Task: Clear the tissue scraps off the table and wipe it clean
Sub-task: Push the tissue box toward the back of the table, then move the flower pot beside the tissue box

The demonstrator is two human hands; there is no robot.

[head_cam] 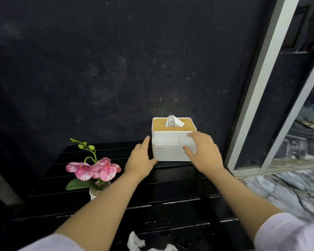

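A white tissue box with a wooden lid stands at the far end of the black slatted table; one white tissue sticks up from its slot. My left hand lies flat against the box's left side, fingers straight. My right hand is spread over the box's front right corner, fingers apart, touching it. Crumpled white tissue scraps lie on the table at the near edge, between my forearms. Small wet spots glisten on the slats around them.
A pink orchid in a small white pot stands on the table's left side, close to my left forearm. A dark wall rises behind the table. A white-framed glass door and a marbled floor are to the right.
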